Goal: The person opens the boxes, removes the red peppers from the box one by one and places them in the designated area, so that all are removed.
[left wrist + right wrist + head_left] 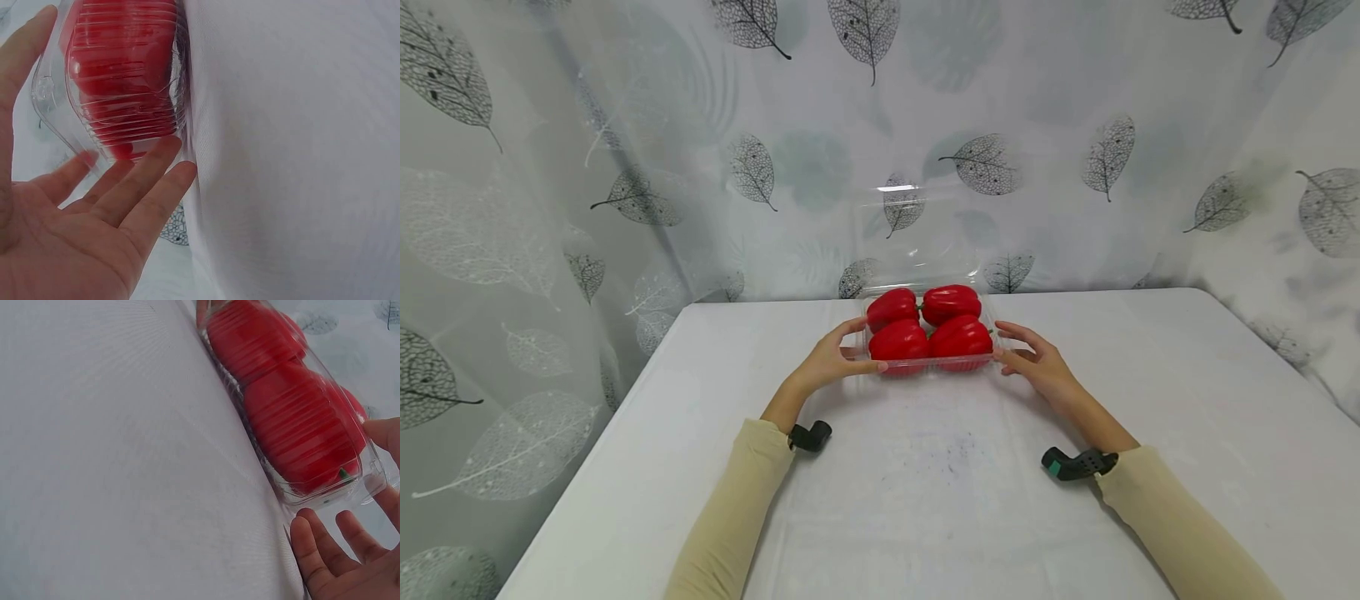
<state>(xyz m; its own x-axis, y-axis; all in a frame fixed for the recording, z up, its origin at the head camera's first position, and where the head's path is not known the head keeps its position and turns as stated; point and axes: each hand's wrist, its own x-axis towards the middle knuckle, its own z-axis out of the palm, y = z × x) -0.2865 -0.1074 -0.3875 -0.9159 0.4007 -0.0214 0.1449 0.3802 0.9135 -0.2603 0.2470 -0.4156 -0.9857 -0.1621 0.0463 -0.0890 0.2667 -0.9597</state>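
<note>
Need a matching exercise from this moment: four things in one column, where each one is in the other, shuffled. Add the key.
Column 1
1. Red peppers
2. Clear lid
3. Left hand
4. Right hand

Column 2
A. At the right end of the clear container, as the head view shows it
B. Raised at the back of the container
C. Inside the container
D. At the left end of the container, as the head view shows it

Pairs: 1-C, 2-B, 3-D, 4-A
</note>
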